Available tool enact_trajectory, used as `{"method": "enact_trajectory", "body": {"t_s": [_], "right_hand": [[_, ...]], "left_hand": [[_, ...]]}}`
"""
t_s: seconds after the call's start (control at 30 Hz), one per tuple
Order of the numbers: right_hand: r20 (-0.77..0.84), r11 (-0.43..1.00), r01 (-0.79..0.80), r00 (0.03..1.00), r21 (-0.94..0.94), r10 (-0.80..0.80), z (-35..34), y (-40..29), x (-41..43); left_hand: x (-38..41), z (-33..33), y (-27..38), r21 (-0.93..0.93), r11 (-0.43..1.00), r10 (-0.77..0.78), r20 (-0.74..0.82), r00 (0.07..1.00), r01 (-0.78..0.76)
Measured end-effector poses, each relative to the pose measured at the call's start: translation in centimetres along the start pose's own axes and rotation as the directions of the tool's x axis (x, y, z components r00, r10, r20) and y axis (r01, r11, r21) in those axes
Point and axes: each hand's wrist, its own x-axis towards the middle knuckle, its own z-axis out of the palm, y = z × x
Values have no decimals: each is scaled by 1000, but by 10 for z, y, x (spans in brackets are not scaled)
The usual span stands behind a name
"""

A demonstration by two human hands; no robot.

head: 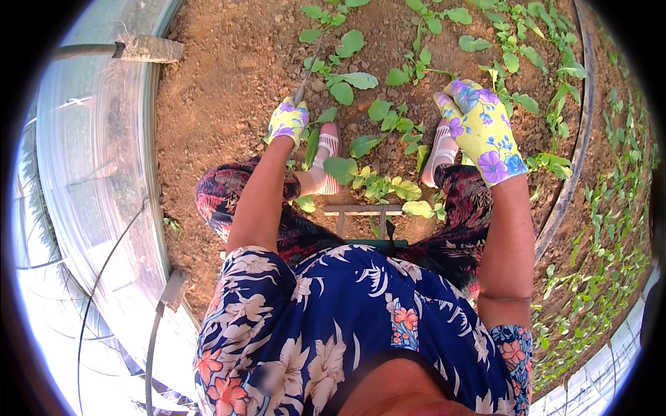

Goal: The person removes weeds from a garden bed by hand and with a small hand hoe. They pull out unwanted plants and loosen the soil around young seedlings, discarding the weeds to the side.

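Observation:
My left hand (287,120), in a yellow glove printed with purple flowers, is closed around a slim hand tool (306,83). The tool's dark, narrow shaft points away from me among the leaves, and its far end is hard to make out. My right hand (481,127) wears a matching glove and is held over the soil beside my right foot, its fingers curled. A thin stem from a young leafy plant (416,67) runs up to the glove's fingers; whether they grip it is hidden. Between my feet grow more leafy seedlings (395,122), some of them yellowish (387,187).
Clear plastic sheeting (114,156) rises along the left, with padded poles (151,49) by it. A dark hose (572,192) runs over the brown soil (223,93) at right, denser seedlings (614,208) beyond it. A low frame (364,209) sits between my legs.

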Motion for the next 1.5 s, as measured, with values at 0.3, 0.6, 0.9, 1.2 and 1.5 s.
{"method": "enact_trajectory", "body": {"t_s": [0.3, 0.6, 0.9, 1.2, 1.5], "right_hand": [[-47, 996, 90, 995, -1, -90, 8, 5, 0], [16, 999, 50, 999, -2, -50, 5, 2, 2], [39, 1000, -18, 999, -8, 18, 3, -5, 3], [-21, 999, 46, 999, -21, -47, 3, -10, 2], [52, 1000, -19, 998, -15, 19, -3, -14, 1]], "left_hand": [[79, 28, 67, -70, 989, 133, 98, 986, -127], [93, 7, 15, 95, 995, -38, 116, 992, 27], [35, -48, -44, 302, 932, -184, -77, 980, 199], [7, -40, -49, 276, 947, -170, 1, 985, 163], [-20, -60, -44, 332, 935, -120, -28, 992, 122]]}}
